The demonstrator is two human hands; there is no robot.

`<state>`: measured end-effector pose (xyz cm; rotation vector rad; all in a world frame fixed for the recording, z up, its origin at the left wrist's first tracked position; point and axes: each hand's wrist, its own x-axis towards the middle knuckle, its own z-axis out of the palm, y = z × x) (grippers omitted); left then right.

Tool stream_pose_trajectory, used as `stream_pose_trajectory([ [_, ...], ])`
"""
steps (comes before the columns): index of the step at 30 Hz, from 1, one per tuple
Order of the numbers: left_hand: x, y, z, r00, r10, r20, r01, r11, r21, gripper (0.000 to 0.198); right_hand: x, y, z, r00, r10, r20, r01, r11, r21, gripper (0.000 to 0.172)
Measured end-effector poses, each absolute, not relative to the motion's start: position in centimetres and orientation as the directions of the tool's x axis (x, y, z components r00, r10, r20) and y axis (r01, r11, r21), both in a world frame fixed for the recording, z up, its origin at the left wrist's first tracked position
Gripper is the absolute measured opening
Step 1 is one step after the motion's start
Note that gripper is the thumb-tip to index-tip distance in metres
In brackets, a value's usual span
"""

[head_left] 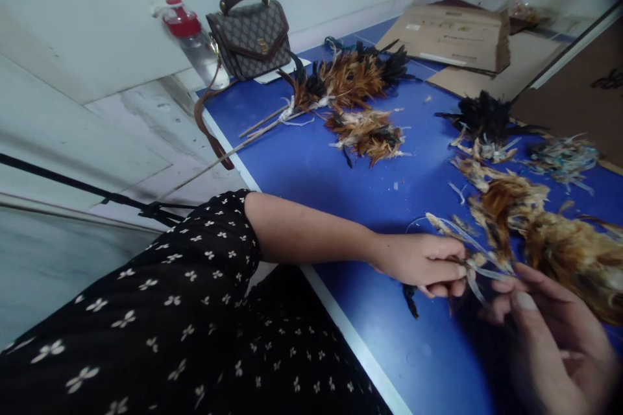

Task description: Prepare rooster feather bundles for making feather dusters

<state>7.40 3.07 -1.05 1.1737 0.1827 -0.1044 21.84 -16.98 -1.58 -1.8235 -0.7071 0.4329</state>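
My left hand point(423, 262) is closed around a small bundle of feathers, mostly hidden in the fist; dark feather tips point(410, 301) poke out below it. A whitish plastic strip point(487, 272) runs from the bundle toward my right hand point(559, 337), whose thumb and fingers are pinched around its end. That hand is slightly blurred at the lower right. Just beyond both hands lies a long pile of brown and tan feathers point(559, 240). Black feathers point(481, 117) and a tangle of pale strips point(562, 155) sit farther back.
On the blue table point(302, 175) rest feather dusters point(355, 78) with thin sticks point(263, 133) and a loose brown feather bunch point(367, 133). A handbag point(253, 39) and a red-capped bottle point(195, 45) stand by the wall. Cardboard point(448, 35) lies at the back right.
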Motion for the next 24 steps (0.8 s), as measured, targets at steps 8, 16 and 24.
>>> stream_pose_trajectory([
  [8,7.5,2.6,-1.1,0.979,-0.007,-0.206,0.201,0.238,0.95,0.014,20.5,-16.9,-1.2,0.699,0.709,0.092,0.393,-0.273,-0.878,0.044],
  [16,6.9,2.4,-0.9,0.974,0.107,-0.201,0.203,-0.011,0.979,0.016,20.5,-17.2,-1.6,0.618,0.757,0.211,0.538,-0.212,-0.816,0.033],
  [24,6.6,2.0,-0.6,0.955,0.273,-0.119,0.18,-0.21,0.961,0.025,20.5,-17.5,-2.0,0.521,0.799,0.299,0.634,-0.128,-0.763,0.02],
])
